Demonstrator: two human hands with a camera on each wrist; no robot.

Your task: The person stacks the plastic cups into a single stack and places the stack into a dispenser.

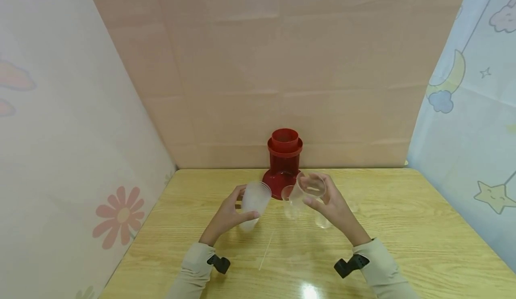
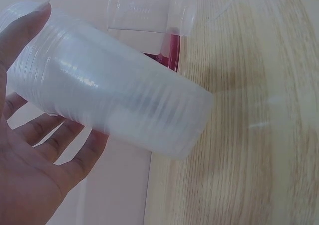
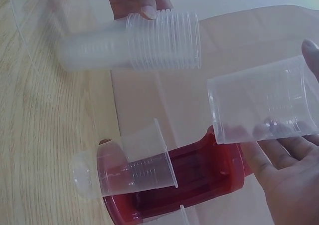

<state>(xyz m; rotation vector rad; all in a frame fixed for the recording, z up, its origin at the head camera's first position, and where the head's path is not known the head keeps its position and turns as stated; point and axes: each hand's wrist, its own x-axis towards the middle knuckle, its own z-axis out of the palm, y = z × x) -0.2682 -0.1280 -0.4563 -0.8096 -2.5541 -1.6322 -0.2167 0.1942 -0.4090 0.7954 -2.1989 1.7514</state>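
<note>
My left hand (image 1: 231, 211) grips a tilted stack of nested clear plastic cups (image 2: 114, 85), thumb on one side and fingers on the other. The same stack (image 3: 129, 43) shows its several rims in the right wrist view. To the right, my right hand (image 1: 332, 202) holds a single clear plastic cup (image 3: 259, 103) between thumb and fingers, tilted above the table. Below it, a clear cup (image 3: 134, 160) stands upright on the table. Another cup (image 1: 322, 219) stands partly hidden behind the right hand.
A red plastic holder (image 1: 284, 151) with a round top and wide base stands at the back of the wooden table (image 1: 161, 245). A thin pale strip (image 1: 266, 250) lies on the tabletop between the arms. Printed sheets form walls behind and at both sides.
</note>
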